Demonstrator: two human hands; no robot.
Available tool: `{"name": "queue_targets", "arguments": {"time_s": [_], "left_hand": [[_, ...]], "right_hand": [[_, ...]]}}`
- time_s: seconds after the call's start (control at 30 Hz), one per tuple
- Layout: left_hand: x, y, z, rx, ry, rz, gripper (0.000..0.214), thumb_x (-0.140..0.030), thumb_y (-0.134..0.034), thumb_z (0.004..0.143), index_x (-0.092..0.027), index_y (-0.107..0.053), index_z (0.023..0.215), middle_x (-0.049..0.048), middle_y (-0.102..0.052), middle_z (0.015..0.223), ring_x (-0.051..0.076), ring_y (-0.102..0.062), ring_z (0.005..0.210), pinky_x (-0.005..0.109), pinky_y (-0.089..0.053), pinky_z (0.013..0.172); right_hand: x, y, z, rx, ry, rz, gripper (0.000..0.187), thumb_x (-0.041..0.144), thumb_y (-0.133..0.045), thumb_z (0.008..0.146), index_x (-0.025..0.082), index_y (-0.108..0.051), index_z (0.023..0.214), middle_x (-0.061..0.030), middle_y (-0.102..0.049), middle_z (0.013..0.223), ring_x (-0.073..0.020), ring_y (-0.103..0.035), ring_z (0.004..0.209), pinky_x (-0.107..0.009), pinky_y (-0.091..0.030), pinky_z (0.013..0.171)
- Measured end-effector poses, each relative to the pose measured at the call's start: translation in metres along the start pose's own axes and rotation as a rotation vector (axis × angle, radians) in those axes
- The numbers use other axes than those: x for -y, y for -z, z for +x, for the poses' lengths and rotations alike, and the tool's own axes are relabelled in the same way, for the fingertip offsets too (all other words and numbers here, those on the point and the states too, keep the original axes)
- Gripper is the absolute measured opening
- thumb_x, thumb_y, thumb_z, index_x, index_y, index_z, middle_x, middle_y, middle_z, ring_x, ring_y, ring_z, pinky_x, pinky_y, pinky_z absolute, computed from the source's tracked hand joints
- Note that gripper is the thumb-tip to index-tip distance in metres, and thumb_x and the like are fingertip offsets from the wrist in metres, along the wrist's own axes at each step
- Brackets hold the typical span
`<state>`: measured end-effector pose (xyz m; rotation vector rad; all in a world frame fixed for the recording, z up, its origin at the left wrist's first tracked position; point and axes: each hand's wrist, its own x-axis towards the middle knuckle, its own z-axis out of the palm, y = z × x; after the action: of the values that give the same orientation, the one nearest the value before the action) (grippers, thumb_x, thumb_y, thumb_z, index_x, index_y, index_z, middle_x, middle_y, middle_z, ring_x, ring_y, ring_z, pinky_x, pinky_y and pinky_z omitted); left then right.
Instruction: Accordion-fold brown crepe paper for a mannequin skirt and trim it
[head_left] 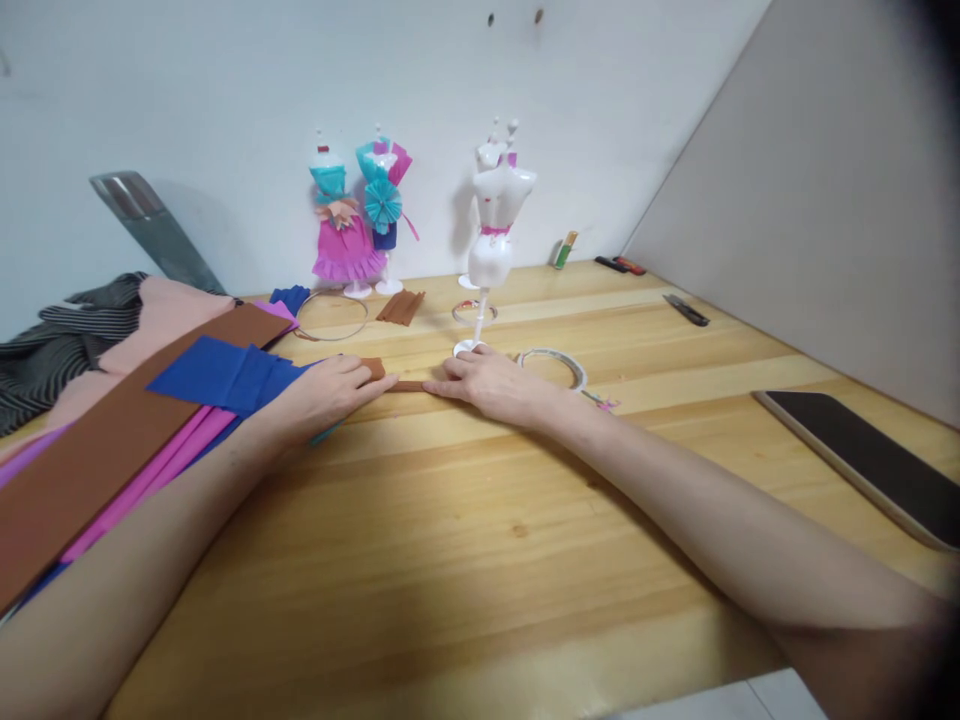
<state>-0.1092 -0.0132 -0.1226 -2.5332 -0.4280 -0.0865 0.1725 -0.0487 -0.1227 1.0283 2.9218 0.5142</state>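
Note:
A narrow folded strip of brown crepe paper (409, 386) lies on the wooden table. My left hand (330, 392) holds its left end, fingers closed and thumb against the near edge. At the other end my right hand (491, 382) pinches the strip, its fingers bent over the paper. More brown paper shows behind the left fingertips. A folded piece of blue crepe paper (225, 378) reaches up to the left hand. Just beyond the right hand stands a bare white mini dress form (491, 255) with a pink band at its waist. A roll of white tape (559, 355) lies behind the right wrist.
Stacked brown sheets (142, 420) and a striped cloth (82, 325) cover the left side. Two dressed mini forms (349, 245) stand by the wall. A metal ring (334, 315), a utility knife (686, 310), a glue stick (565, 250) and a phone (862, 460) lie around.

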Motion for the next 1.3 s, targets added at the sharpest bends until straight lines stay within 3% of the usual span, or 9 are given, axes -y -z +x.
{"name": "queue_targets", "arguments": {"time_s": [0.2,0.57,0.77,0.9,1.07,1.2,1.3], "left_hand": [[-0.003,0.002,0.006,0.086,-0.010,-0.042,0.042,-0.009,-0.038,0.091,-0.019,-0.053,0.129,0.0081,-0.063,0.084,0.018,-0.053,0.075,0.030,-0.038,0.068],[-0.011,0.006,0.010,0.082,-0.016,-0.044,0.037,-0.011,-0.041,0.091,-0.013,-0.055,0.125,0.0092,-0.063,0.083,0.021,-0.053,0.077,0.034,-0.037,0.071],[-0.013,0.010,0.011,0.078,-0.009,0.003,0.037,-0.011,-0.040,0.091,-0.014,-0.055,0.125,0.0085,-0.063,0.083,0.021,-0.054,0.080,0.038,-0.036,0.080],[-0.012,0.006,0.005,0.076,0.024,-0.011,0.044,-0.008,-0.038,0.089,-0.016,-0.053,0.129,0.0083,-0.061,0.084,0.022,-0.054,0.079,0.044,-0.034,0.088],[-0.010,0.001,-0.002,0.089,0.096,-0.069,0.057,-0.005,-0.035,0.087,-0.025,-0.044,0.139,0.0083,-0.060,0.093,0.021,-0.054,0.083,0.041,-0.035,0.089],[-0.013,0.003,0.001,0.141,0.113,-0.058,0.053,-0.005,-0.035,0.087,-0.021,-0.047,0.136,0.0079,-0.060,0.091,0.022,-0.055,0.085,0.047,-0.030,0.097],[-0.015,0.006,0.004,0.152,0.091,-0.040,0.056,-0.006,-0.035,0.087,-0.023,-0.042,0.140,0.0071,-0.060,0.091,0.022,-0.056,0.087,0.050,-0.028,0.101]], "right_hand": [[0.006,0.003,0.001,-0.016,0.040,-0.061,0.033,0.020,-0.040,0.098,0.018,-0.057,0.126,-0.0107,-0.065,0.099,-0.0220,-0.053,0.085,-0.037,-0.030,0.073],[0.012,0.002,0.004,-0.028,0.020,-0.072,0.029,0.019,-0.040,0.098,0.016,-0.058,0.122,-0.0103,-0.068,0.103,-0.0219,-0.056,0.085,-0.037,-0.030,0.072],[0.015,0.007,0.004,-0.006,0.008,-0.055,0.032,0.019,-0.038,0.099,0.014,-0.057,0.124,-0.0107,-0.067,0.102,-0.0224,-0.056,0.086,-0.038,-0.031,0.072],[0.010,0.001,0.003,-0.032,0.018,-0.040,0.032,0.021,-0.041,0.098,0.016,-0.056,0.126,-0.0110,-0.066,0.107,-0.0218,-0.055,0.088,-0.037,-0.032,0.073],[0.005,-0.004,0.000,-0.061,0.017,-0.008,0.034,0.022,-0.041,0.098,0.019,-0.053,0.130,-0.0110,-0.064,0.102,-0.0212,-0.054,0.089,-0.036,-0.033,0.075],[0.007,-0.005,0.001,-0.055,0.016,-0.024,0.046,0.019,-0.037,0.099,0.025,-0.037,0.144,-0.0106,-0.063,0.105,-0.0204,-0.053,0.087,-0.036,-0.035,0.075],[0.009,-0.006,0.004,-0.040,0.029,-0.031,0.044,0.019,-0.037,0.099,0.026,-0.040,0.142,-0.0112,-0.062,0.107,-0.0207,-0.054,0.086,-0.037,-0.035,0.074]]}}
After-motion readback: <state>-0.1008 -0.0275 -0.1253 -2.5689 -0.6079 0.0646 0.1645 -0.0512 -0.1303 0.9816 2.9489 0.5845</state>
